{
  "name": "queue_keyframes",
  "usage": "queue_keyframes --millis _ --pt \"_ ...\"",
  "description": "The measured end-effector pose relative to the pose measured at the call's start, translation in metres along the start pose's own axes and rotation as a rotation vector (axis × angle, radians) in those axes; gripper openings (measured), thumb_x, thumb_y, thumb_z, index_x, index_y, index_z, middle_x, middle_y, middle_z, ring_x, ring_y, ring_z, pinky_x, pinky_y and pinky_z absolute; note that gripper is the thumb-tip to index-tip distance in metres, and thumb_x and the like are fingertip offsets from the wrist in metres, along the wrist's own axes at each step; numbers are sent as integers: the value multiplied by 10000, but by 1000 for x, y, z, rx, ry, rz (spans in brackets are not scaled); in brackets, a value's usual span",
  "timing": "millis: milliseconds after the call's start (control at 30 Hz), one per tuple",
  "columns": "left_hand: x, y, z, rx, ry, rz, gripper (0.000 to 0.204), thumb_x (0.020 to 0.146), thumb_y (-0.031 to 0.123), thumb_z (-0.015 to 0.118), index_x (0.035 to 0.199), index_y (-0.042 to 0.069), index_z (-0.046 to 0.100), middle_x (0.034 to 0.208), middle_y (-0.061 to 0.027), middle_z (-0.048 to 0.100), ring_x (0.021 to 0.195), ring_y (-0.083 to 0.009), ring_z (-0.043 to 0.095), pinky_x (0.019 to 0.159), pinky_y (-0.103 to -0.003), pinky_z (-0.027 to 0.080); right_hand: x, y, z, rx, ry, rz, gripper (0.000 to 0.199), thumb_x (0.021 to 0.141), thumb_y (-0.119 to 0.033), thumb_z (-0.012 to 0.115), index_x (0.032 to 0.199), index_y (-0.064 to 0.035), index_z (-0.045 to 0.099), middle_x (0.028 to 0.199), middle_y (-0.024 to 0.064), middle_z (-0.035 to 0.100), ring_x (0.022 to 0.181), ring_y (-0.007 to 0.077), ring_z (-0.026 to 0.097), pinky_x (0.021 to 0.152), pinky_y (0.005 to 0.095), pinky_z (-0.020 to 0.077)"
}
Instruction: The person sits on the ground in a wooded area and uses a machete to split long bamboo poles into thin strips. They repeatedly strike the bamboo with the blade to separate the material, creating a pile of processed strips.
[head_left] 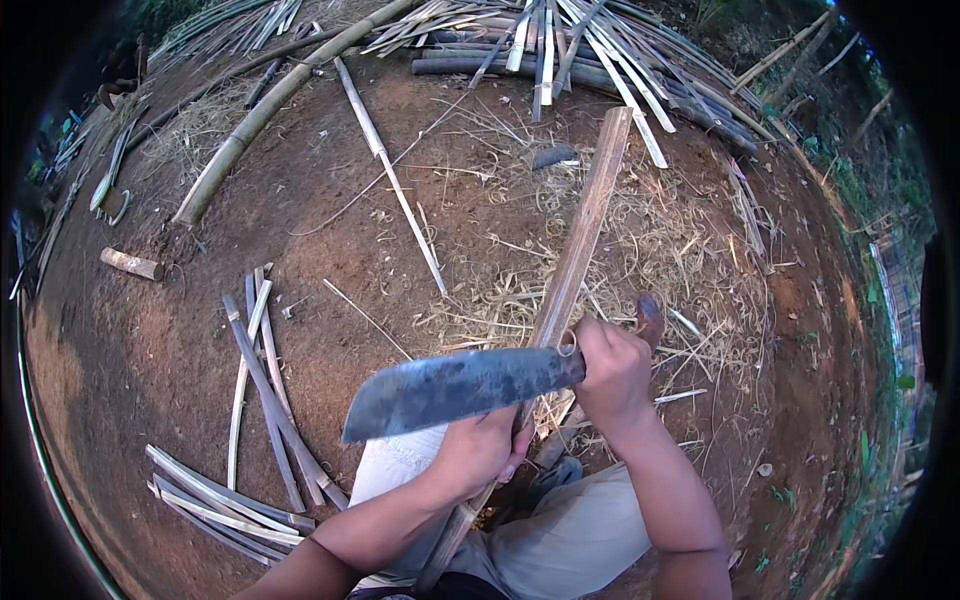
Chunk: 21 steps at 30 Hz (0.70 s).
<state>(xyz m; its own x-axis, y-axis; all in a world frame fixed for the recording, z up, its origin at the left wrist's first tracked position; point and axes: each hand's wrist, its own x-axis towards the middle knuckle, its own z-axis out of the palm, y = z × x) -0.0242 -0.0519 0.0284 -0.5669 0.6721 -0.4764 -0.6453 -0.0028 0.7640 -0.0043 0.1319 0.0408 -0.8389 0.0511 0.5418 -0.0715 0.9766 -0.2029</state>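
Note:
My right hand [612,372] is closed round the handle of a machete [455,392], whose broad, dark-stained blade points left. The blade lies across a long, flat split bamboo strip [582,230]; whether it touches the strip I cannot tell. Just below the blade, my left hand [474,455] grips the strip, partly hidden by the machete. The strip slants from between my legs up and away to the right, its brownish face showing. A thin curl of shaving is by the machete's handle. The handle's dark end sticks out beyond my right fist.
Pale shavings [690,250] litter the ground ahead and right. Split bamboo pieces [268,390] lie at left, with more strips [215,510] nearer me. A bamboo pole [270,115] and a large pile of bamboo [600,75] lie at the far side. A short bamboo piece [132,263] rests far left.

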Motion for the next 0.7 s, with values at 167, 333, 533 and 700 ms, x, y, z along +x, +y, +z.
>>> queue_keyframes --millis 167,333,533,700 --pt "-3 9 4 -58 -58 93 348 1063 401 316 974 94 452 540 -16 453 352 -99 379 324 -240 316 27 23 0 -42 57 70 117 740 -40 667 752 -38 550 655 151 599 593 365 623 541 448 477" --pt "-11 3 7 0 -79 74 349 1065 392 310 980 88 461 540 -24 455 352 -99 376 320 -241 310 67 58 -4 -178 94 312 179 845 -87 640 715 -7 547 557 166 568 559 371 616 533 447 476" --pt "-22 17 2 -62 -34 75 353 1068 375 309 976 75 472 536 -24 444 347 -103 368 317 -241 301 46 26 -8 -7 -11 195 105 837 -73 623 758 -14 586 561 143 567 519 324 615 502 424 473" --pt "-19 13 5 -55 23 74 384 1066 373 315 889 65 462 542 -27 458 345 -93 375 303 -241 294 -27 -26 -17 25 -185 -72 27 774 -5 614 776 -10 587 592 130 571 527 281 617 495 394 474"
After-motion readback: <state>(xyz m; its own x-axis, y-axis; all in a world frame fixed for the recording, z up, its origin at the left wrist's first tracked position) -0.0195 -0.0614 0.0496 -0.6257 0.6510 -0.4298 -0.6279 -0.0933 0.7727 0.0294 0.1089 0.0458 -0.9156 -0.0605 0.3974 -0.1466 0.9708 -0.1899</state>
